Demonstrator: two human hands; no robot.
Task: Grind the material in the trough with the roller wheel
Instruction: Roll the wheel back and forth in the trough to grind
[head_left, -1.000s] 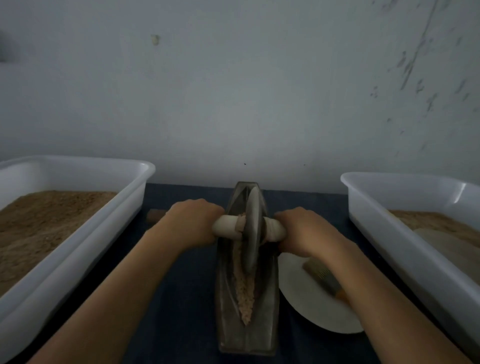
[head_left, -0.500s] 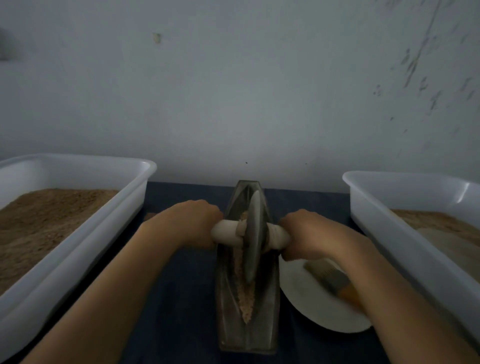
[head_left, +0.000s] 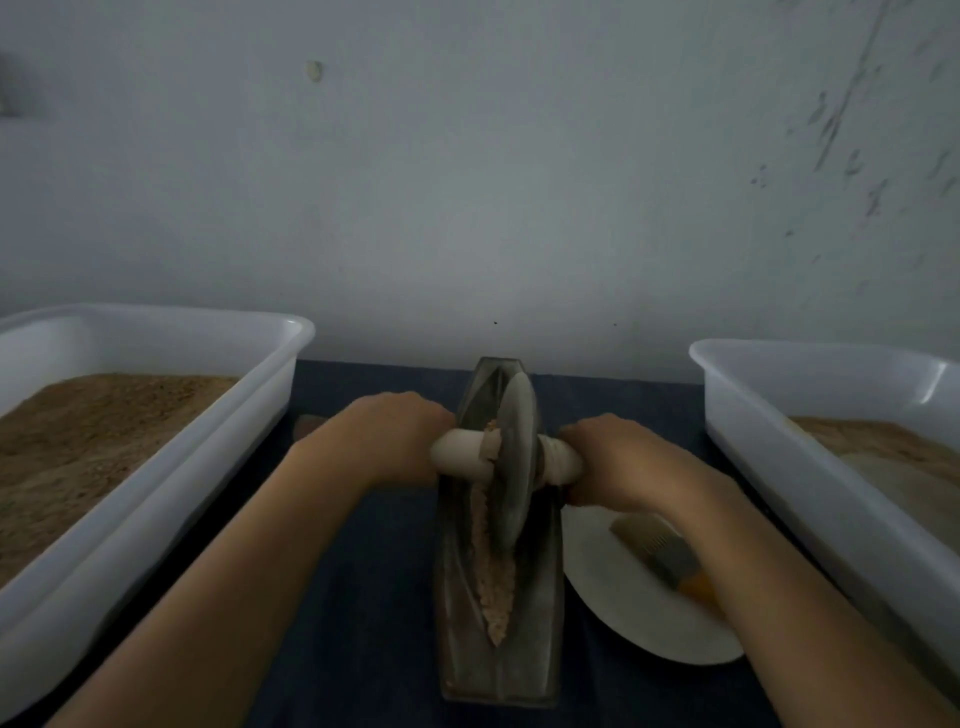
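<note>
— Two hands on it? Where exactly?

— Yes. My left hand (head_left: 387, 439) is clenched around the left end of the pale axle (head_left: 460, 457); the roller wheel (head_left: 514, 462) stands upright in the trough (head_left: 452, 597) on the table, over the tan material (head_left: 493, 582); my right hand (head_left: 621, 462) grasps the right end.

— Heavy?

— I think so: stiff, solid. The smooth axle may slip, so I hold close to the wheel.

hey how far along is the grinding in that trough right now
Mid-job. Done: material is loaded in the trough and looks partly crushed, still coarse. In hand: left hand and right hand each have a grip on the axle, with the roller wheel standing in the groove. Left: more passes; the near-end material lies ahead of the wheel.
</note>
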